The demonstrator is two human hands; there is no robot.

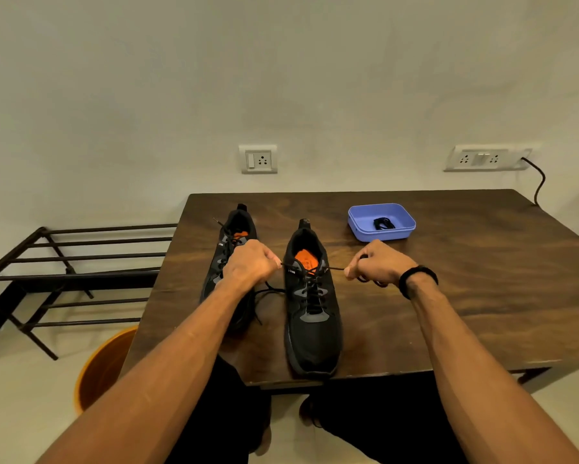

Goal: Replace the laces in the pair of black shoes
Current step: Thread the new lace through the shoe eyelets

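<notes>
Two black shoes with orange insoles stand on the dark wooden table (449,296), toes toward me. The right shoe (313,333) is laced with a black lace (311,286); its two ends stretch sideways from the top eyelets. My left hand (249,264) pinches the left end, and my right hand (378,264) pinches the right end, with more lace bunched in its fingers. The left shoe (229,236) lies partly hidden behind my left hand, its lace loose. A coiled black lace (384,224) lies in the blue tray (358,226).
A black metal rack (63,272) stands left of the table. An orange bucket (100,370) sits on the floor under the table's left corner. Wall sockets are behind, and a black cable (539,182) hangs by the table's back right corner.
</notes>
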